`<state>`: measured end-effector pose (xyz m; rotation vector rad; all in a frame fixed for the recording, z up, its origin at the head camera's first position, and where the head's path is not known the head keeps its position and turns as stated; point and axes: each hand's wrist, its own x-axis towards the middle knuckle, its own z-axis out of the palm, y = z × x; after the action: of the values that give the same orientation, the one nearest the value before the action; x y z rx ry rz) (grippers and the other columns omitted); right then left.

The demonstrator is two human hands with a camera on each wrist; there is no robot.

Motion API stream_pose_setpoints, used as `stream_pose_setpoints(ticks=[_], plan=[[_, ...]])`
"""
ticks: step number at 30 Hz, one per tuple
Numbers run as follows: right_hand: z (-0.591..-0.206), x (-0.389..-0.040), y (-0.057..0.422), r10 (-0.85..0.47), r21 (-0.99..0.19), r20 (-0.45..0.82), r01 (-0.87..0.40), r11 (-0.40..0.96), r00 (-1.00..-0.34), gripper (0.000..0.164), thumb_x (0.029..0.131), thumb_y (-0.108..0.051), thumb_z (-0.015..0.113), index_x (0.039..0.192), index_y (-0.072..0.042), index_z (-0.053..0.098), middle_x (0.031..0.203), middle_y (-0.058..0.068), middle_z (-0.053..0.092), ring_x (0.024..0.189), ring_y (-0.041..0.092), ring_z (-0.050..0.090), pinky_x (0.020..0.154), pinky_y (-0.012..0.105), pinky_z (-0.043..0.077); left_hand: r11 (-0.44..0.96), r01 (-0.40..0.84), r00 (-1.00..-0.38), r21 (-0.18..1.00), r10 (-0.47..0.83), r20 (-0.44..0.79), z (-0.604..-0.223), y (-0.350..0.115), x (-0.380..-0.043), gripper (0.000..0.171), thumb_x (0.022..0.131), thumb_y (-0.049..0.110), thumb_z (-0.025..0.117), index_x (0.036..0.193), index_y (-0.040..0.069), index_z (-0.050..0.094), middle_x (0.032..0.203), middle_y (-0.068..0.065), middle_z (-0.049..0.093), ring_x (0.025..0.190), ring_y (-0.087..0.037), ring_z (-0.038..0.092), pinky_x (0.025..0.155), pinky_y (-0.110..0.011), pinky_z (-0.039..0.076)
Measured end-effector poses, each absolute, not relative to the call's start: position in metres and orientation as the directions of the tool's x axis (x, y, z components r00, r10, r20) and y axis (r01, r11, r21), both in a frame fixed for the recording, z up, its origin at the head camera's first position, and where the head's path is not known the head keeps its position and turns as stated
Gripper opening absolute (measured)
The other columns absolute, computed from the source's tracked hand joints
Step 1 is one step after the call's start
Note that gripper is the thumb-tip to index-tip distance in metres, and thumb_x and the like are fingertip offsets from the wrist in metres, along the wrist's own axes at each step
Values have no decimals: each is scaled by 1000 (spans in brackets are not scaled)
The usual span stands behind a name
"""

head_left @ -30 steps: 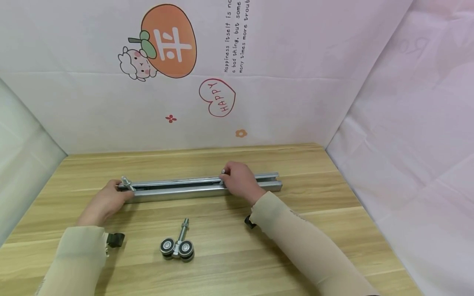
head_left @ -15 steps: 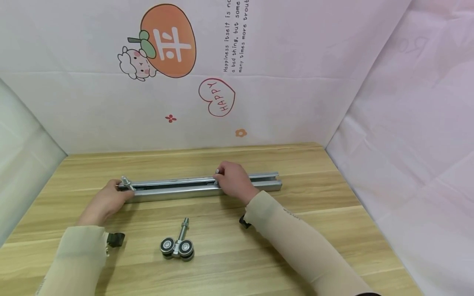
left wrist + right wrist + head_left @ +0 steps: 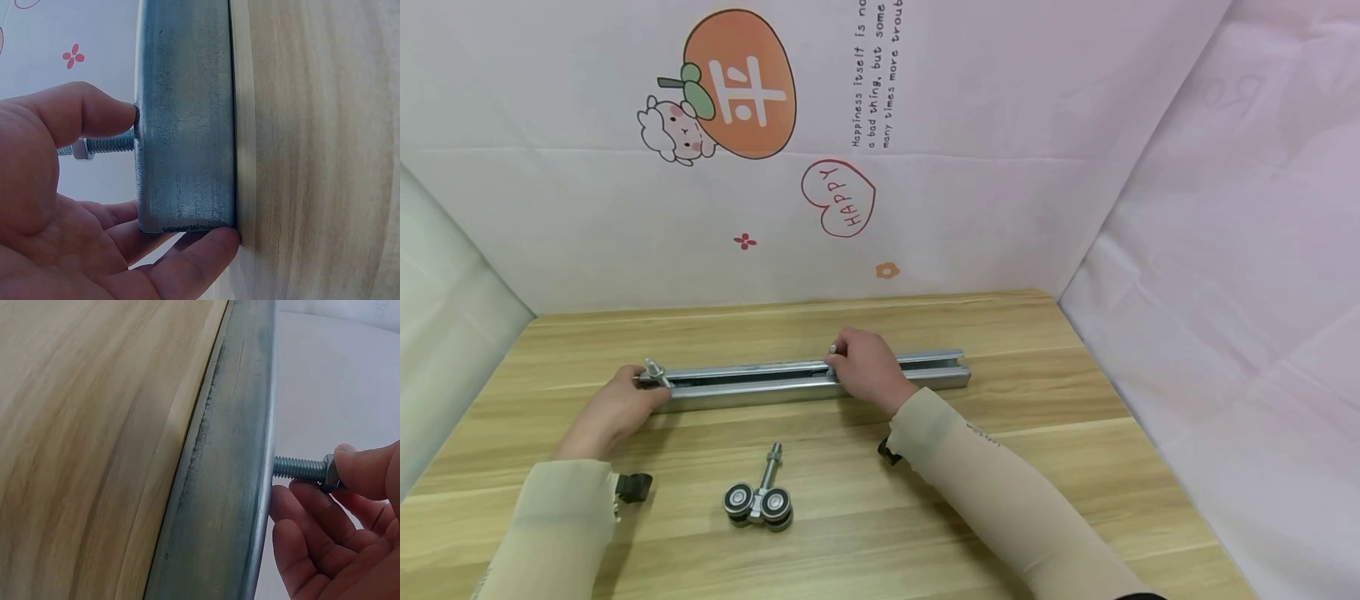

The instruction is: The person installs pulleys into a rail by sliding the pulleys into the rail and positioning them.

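Observation:
A galvanized steel channel rail (image 3: 752, 394) lies across the table with its slot facing up. My left hand (image 3: 620, 403) grips the rail's left end, thumb on the top edge and fingers round the end face in the left wrist view. A threaded bolt with a nut (image 3: 657, 372) sticks up from the slot beside that hand. Farther right, my right hand (image 3: 867, 367) pinches the nut of a second upright bolt (image 3: 301, 469) that rises from the slot; its lower end is hidden inside the rail. A loose four-wheel roller trolley (image 3: 760, 502) with a bolt stem lies in front.
The wood-grain table (image 3: 880, 525) backs onto a white printed cloth (image 3: 985, 208). Another cloth wall (image 3: 1232, 275) rises on the right, and a third (image 3: 452, 292) on the left. The rail's right end stays uncovered beyond my right hand.
My right hand has slid left along the rail, and the bolt it pinches has moved left with it. The left hand, rail and loose trolley have stayed in place.

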<state>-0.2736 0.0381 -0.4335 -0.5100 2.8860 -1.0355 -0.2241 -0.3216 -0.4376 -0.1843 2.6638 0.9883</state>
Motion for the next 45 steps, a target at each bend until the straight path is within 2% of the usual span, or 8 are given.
stream_pose_setpoints(ticks=[17, 25, 32, 45], plan=[[-433, -273, 33, -317, -629, 69, -288, 722, -946, 14, 100, -26, 63, 93, -14, 60, 83, -1, 61, 70, 17, 54, 62, 31, 47, 763, -222, -944, 607, -11, -331, -438, -323, -226, 91, 100, 43, 51, 150, -18, 5, 145, -47, 20, 130, -63, 26, 100, -70, 30], [-432, -273, 31, -326, -634, 78, -299, 713, -942, 13, 100, -24, 63, 93, -14, 60, 83, -1, 61, 70, 17, 54, 63, 32, 47, 762, -219, -944, 610, -7, -330, -436, -323, -226, 90, 100, 42, 51, 149, -18, 5, 144, -48, 23, 128, -62, 30, 99, -69, 32], [-433, -273, 30, -325, -639, 76, -296, 710, -943, 14, 101, -25, 62, 92, -14, 59, 82, -1, 60, 69, 17, 53, 61, 32, 45, 767, -230, -941, 599, -19, -337, -437, -322, -226, 92, 100, 44, 51, 149, -18, 4, 145, -48, 19, 130, -63, 25, 100, -70, 29], [-432, -272, 26, -329, -629, 54, -288, 722, -943, 14, 101, -26, 62, 93, -15, 58, 80, 0, 60, 67, 18, 52, 59, 32, 44, 749, -234, -943, 620, -21, -331, -437, -321, -226, 91, 99, 41, 51, 149, -19, 4, 145, -48, 19, 130, -62, 25, 101, -69, 29]])
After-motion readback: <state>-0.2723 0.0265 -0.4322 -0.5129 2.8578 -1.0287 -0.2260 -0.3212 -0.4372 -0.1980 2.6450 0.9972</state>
